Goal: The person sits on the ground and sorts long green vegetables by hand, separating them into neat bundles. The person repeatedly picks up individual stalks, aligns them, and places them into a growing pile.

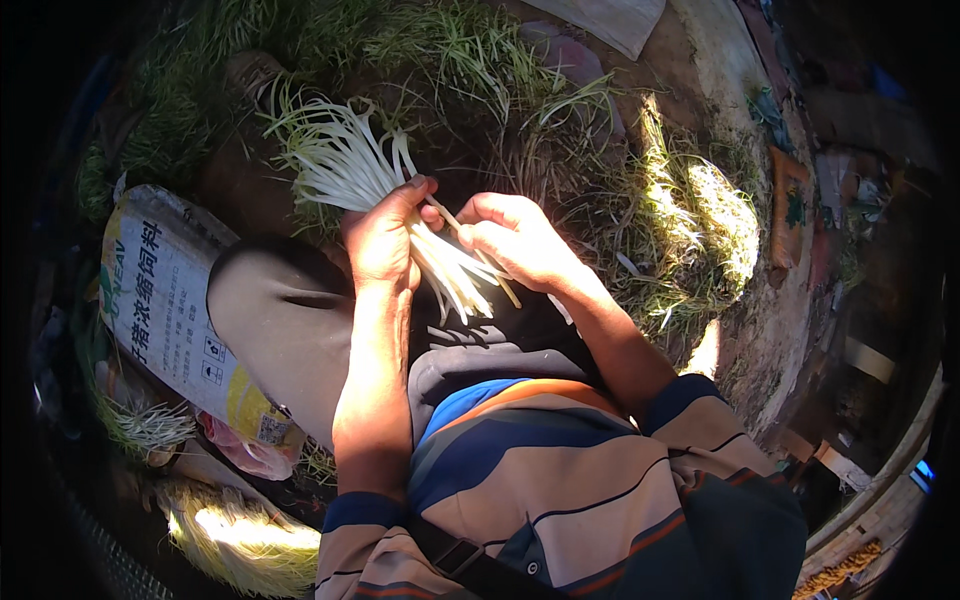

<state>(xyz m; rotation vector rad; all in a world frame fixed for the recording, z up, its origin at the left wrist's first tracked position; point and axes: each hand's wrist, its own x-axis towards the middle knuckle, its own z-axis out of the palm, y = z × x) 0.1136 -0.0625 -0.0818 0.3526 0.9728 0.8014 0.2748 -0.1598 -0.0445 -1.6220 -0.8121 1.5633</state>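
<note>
My left hand [386, 236] is closed around a bundle of long pale stalks [341, 165], which look like blanched chives or garlic shoots. Their leafy ends fan out to the upper left, and their white stem ends point down to the right over my lap. With thumb and fingers, my right hand [460, 225] pinches a single stalk [444, 213] lying across the bundle, just right of my left hand. The far end of that stalk runs down beside the stem ends. My palms are partly hidden.
Loose green leaves [465, 52] and dry trimmings cover much of the ground ahead. A heap of stalks [705, 225] lies in sunlight at right. At left, a printed feed sack [180, 300] lies beside my knee, near a small bunch [154, 427] and a larger pale bundle [240, 525].
</note>
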